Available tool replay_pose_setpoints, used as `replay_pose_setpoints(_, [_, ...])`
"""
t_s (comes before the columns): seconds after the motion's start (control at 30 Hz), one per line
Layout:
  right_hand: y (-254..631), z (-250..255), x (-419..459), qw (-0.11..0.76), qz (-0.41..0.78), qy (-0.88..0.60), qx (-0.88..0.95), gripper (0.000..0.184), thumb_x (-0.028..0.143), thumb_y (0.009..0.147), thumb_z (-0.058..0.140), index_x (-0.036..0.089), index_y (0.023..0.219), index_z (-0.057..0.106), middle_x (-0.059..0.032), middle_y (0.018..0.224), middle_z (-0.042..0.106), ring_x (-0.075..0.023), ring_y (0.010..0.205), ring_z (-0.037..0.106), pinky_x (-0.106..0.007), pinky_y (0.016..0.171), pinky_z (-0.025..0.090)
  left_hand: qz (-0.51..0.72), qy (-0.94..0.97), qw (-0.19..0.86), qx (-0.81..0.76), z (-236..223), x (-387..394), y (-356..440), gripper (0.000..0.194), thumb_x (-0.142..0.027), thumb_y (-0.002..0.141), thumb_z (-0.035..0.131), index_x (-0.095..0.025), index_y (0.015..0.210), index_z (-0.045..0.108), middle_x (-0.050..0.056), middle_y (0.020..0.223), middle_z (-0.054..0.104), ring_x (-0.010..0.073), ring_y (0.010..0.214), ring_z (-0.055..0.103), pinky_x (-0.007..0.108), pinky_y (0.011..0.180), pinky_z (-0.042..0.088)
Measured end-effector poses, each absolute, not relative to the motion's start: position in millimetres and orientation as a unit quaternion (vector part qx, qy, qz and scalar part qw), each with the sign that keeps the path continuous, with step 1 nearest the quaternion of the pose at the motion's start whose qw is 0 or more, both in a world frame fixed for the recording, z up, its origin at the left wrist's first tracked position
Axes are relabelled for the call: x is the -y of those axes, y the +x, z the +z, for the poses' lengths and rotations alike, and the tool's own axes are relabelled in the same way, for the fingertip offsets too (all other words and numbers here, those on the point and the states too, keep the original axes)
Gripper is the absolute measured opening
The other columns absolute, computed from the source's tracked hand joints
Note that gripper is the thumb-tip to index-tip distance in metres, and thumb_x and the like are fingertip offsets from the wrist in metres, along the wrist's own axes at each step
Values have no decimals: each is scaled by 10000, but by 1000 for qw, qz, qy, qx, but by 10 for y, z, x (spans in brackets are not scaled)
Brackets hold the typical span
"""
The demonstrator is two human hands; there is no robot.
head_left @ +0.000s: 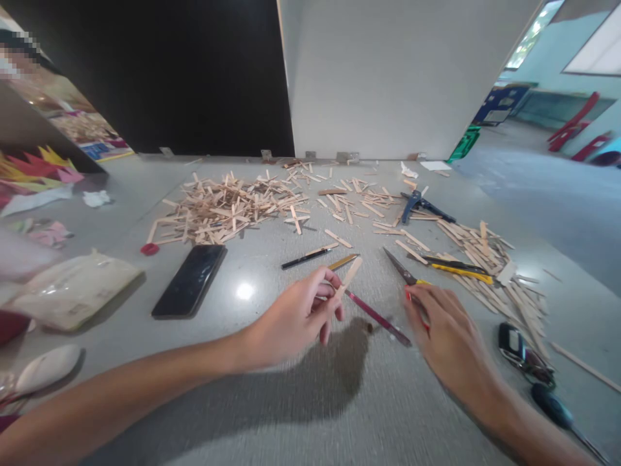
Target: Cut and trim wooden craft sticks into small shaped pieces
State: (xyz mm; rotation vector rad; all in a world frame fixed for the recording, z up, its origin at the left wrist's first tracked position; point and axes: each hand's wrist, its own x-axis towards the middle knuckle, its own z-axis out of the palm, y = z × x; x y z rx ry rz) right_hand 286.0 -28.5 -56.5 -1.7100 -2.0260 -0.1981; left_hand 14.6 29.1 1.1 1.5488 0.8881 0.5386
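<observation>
My left hand [310, 301] pinches a short wooden craft stick [350, 275] between thumb and fingers, raised a little above the table. My right hand [444, 323] is closed over the red and yellow handles of a pair of scissors [402, 268]; its blades point away and to the left, and its fingers partly hide the handles. Between the hands lies a dark red pen-like tool [378, 317]. Just beyond my left hand are a black pen [306, 258] and a yellowish stick-like piece [342, 261], partly covered by the held stick.
A large heap of craft sticks [233, 204] spreads at the back left, with more sticks [485, 259] at the right. Around them lie a phone [189, 281], blue-handled pliers [417, 206], a yellow cutter [460, 273], keys [521, 353] and a screwdriver [553, 406]. An upright panel [388, 84] bounds the back.
</observation>
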Motion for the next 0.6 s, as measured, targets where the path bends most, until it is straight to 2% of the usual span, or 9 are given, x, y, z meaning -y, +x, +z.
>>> replay_pose_setpoints(0.07, [2953, -586, 265, 151, -90, -687, 705, 316, 371, 1049, 512, 138, 1117, 715, -226, 1080, 750, -399, 956, 731, -501, 778, 582, 249, 664, 593, -381, 92, -272, 123, 98, -291, 1062, 498, -199, 1094, 494, -11, 860, 661, 81, 509, 590, 174, 418, 405])
replay_pose_setpoints(0.13, [3031, -588, 250, 94, -43, -735, 670, 297, 361, 1009, 564, 129, 1138, 696, -229, 1039, 726, -410, 939, 722, -460, 722, 548, 268, 665, 589, -373, 153, -245, 99, 146, -312, 1050, 518, -182, 1110, 544, 16, 893, 686, 89, 531, 606, 168, 406, 431])
replay_pose_setpoints(0.2, [3094, -563, 238, 85, 31, -759, 645, 229, 312, 988, 577, 147, 1110, 678, -218, 1019, 714, -402, 947, 718, -420, 709, 506, 290, 670, 581, -361, 192, -217, 78, 171, -322, 1050, 523, -167, 1063, 593, 38, 916, 706, 87, 557, 621, 159, 422, 465])
replay_pose_setpoints(0.3, [3170, -492, 212, 97, 101, -768, 626, 56, 204, 915, 588, 220, 873, 622, -170, 918, 700, -353, 840, 706, -377, 666, 433, 318, 684, 558, -346, 220, -185, 52, 198, -314, 1055, 531, -153, 1019, 640, 48, 914, 726, 77, 569, 629, 147, 447, 484])
replay_pose_setpoints(0.4, [3183, -411, 160, 105, 143, -761, 624, 198, 168, 760, 666, 271, 714, 504, -86, 744, 649, -301, 714, 662, -358, 638, 394, 344, 704, 523, -336, 245, -168, 31, 181, -261, 1049, 528, -139, 1045, 662, 53, 908, 747, 72, 575, 642, 145, 472, 497])
replay_pose_setpoints(0.47, [3120, -339, 128, 121, 191, -748, 624, 194, 229, 716, 699, 273, 730, 510, -53, 700, 634, -271, 673, 632, -353, 632, 408, 363, 718, 494, -331, 269, -159, 16, 177, -237, 1044, 530, -129, 1052, 670, 54, 906, 755, 69, 579, 648, 146, 491, 512])
replay_pose_setpoints(0.53, [2998, -240, 134, 148, 264, -717, 628, 211, 381, 744, 704, 262, 774, 532, -35, 695, 624, -233, 637, 599, -338, 608, 436, 384, 733, 456, -328, 295, -150, -2, 176, -224, 1047, 532, -125, 1041, 677, 45, 884, 752, 64, 580, 650, 143, 513, 523])
replay_pose_setpoints(0.6, [2848, -134, 207, 199, 374, -654, 627, 372, 581, 783, 700, 253, 793, 524, -8, 690, 579, -185, 605, 543, -306, 576, 449, 402, 749, 413, -327, 317, -141, -21, 175, -201, 1051, 529, -122, 1029, 684, 30, 848, 744, 60, 583, 655, 134, 524, 522])
